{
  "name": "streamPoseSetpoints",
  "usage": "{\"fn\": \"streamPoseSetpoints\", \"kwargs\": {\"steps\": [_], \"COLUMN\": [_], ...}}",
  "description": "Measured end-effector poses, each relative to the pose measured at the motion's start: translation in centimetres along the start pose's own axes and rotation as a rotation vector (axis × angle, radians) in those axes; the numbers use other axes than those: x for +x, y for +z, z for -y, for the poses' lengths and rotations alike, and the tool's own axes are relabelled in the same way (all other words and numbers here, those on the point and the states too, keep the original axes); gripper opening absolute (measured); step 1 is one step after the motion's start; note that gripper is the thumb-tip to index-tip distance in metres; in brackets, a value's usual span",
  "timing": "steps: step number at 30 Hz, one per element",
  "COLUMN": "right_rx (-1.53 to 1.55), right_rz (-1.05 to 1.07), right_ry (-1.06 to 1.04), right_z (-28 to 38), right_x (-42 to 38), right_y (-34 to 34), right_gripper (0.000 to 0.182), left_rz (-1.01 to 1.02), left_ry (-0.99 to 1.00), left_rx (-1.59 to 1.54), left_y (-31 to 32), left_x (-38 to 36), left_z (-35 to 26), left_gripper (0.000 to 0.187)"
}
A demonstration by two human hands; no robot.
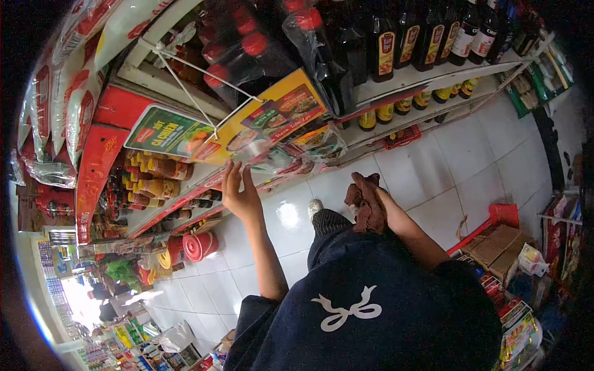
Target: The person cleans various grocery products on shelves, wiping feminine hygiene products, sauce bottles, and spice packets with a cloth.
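Note:
My left hand [240, 193] is raised at the shelf with its fingers apart, fingertips right at the lower edge of a yellow hanging sign [279, 111] printed with food pictures. Nothing shows in its grasp. Just beyond it, clear-wrapped packets [288, 159] lie on the shelf. My right hand [388, 207] is closed around a crumpled reddish-brown cloth [367, 204], which hangs down in front of my dark shirt. The cloth covers most of those fingers.
Dark sauce bottles [383, 52] line the upper shelf, and yellow-capped bottles [162, 176] fill a lower one at left. A red lidded bucket [197, 246] stands on the tiled floor. At right are a red dustpan [504, 215] and a cardboard box [498, 248].

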State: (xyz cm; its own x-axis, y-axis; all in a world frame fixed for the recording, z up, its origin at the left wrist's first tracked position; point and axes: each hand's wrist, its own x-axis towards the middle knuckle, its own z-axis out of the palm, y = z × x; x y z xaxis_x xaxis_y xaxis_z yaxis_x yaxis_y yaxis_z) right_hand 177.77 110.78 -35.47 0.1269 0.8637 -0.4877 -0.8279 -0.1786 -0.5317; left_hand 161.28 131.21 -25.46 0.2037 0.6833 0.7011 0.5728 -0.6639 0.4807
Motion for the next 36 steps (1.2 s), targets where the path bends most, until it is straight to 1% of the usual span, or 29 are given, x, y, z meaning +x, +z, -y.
{"fn": "streamPoseSetpoints", "kwargs": {"steps": [1, 4, 5, 6, 7, 8, 9, 12, 13, 15, 16, 17, 18, 19, 20, 22, 24, 25, 26, 28, 30, 31, 32, 34, 35, 36], "right_rx": [0.032, -0.009, -0.036, -0.063, -0.010, 0.042, 0.095, 0.210, 0.159, 0.065, 0.099, 0.134, 0.167, 0.180, 0.189, 0.209, 0.232, 0.221, 0.212, 0.157, 0.066, 0.118, 0.147, 0.208, 0.226, 0.221], "right_rz": [-0.007, 0.034, 0.044, 0.053, -0.019, -0.090, -0.161, 0.008, -0.051, -0.173, -0.129, -0.084, -0.039, -0.048, -0.056, -0.035, 0.026, 0.060, 0.092, 0.112, 0.079, 0.099, 0.076, 0.037, 0.010, 0.044], "right_ry": [0.003, -0.021, -0.046, -0.069, -0.052, -0.035, -0.018, 0.030, 0.080, 0.175, 0.196, 0.218, 0.237, 0.214, 0.195, 0.189, 0.218, 0.240, 0.259, 0.278, 0.295, 0.309, 0.323, 0.361, 0.400, 0.391], "right_z": [-0.2, 0.2, 0.5, 0.8, 0.9, 1.0, 1.1, 2.1, 1.9, 0.5, -0.3, -0.9, -1.1, -1.1, -1.0, -0.7, -0.6, -0.5, -0.4, -0.5, -1.4, -0.5, -0.7, -1.6, -0.8, -1.3], "right_x": [0.3, 0.8, 0.6, 0.4, 0.3, 0.2, 0.2, -0.2, 0.5, 2.9, 3.7, 4.3, 4.5, 4.6, 4.5, 4.3, 4.4, 4.4, 4.2, 4.7, 5.0, 4.0, 4.2, 5.0, 4.4, 4.7], "right_y": [-0.3, -0.5, -0.1, 0.4, 0.8, 1.4, 2.0, 3.6, 3.3, 1.8, 0.9, -0.1, -0.4, -0.5, -0.2, 0.3, 1.1, 1.6, 2.2, 2.4, 1.7, 2.7, 2.3, 1.6, 2.5, 2.2], "right_gripper": [0.035, 0.035, 0.035, 0.036, 0.038, 0.041, 0.044, 0.042, 0.043, 0.044, 0.044, 0.044, 0.044, 0.043, 0.042, 0.042, 0.041, 0.041, 0.041, 0.041, 0.040, 0.039, 0.039, 0.039, 0.039, 0.039], "left_rz": [-0.030, 0.133, 0.195, 0.309, 0.353, 0.387, 0.491, 0.739, 0.778, 0.667, 0.621, 0.651, 0.536, 0.575, 0.535, 0.671, 0.761, 0.773, 0.747, 0.831, 0.647, 0.544, 0.434, 0.285, 0.199, 0.107], "left_ry": [0.034, -0.094, -0.025, 0.033, 0.140, 0.236, 0.137, 0.279, 0.290, 0.193, 0.144, -0.041, -0.102, -0.282, -0.268, -0.246, -0.119, -0.109, -0.139, -0.315, -0.404, -0.400, -0.396, -0.199, -0.293, -0.382], "left_rx": [0.018, -0.235, -0.237, -0.240, -0.216, -0.090, -0.056, 0.199, 0.246, 0.115, 0.052, 0.005, -0.060, 0.023, -0.014, 0.261, 0.340, 0.374, 0.289, 0.268, 0.005, -0.176, -0.349, -0.338, -0.476, -0.615], "left_y": [0.4, 1.9, 2.6, 3.4, 4.3, 5.2, 6.3, 9.1, 9.3, 8.7, 7.9, 5.9, 5.0, 3.7, 3.4, 2.6, 3.7, 4.8, 4.3, 3.4, 0.3, -1.3, -2.9, -6.2, -7.1, -7.9], "left_x": [0.0, -0.2, 0.0, 0.1, 0.2, 0.3, 0.2, 0.9, 1.1, 1.5, 1.5, 2.4, 2.5, 2.9, 2.6, 2.8, 1.7, 0.7, 1.2, 2.2, 3.5, 4.0, 4.7, 6.4, 6.8, 7.1], "left_z": [0.6, -1.1, -2.5, -3.0, -3.4, -3.6, -3.5, -2.8, -2.7, -2.7, -2.6, -3.6, -2.8, -2.3, 0.0, 1.9, 4.6, 6.8, 5.6, 5.4, 2.0, 0.6, -0.6, -3.1, -4.2, -5.0], "left_gripper": [0.014, 0.013, 0.012, 0.010, 0.010, 0.012, 0.015, 0.019, 0.022, 0.020, 0.020, 0.020, 0.021, 0.019, 0.017, 0.018, 0.018, 0.016, 0.017, 0.018, 0.016, 0.015, 0.014, 0.006, 0.005, 0.007]}}
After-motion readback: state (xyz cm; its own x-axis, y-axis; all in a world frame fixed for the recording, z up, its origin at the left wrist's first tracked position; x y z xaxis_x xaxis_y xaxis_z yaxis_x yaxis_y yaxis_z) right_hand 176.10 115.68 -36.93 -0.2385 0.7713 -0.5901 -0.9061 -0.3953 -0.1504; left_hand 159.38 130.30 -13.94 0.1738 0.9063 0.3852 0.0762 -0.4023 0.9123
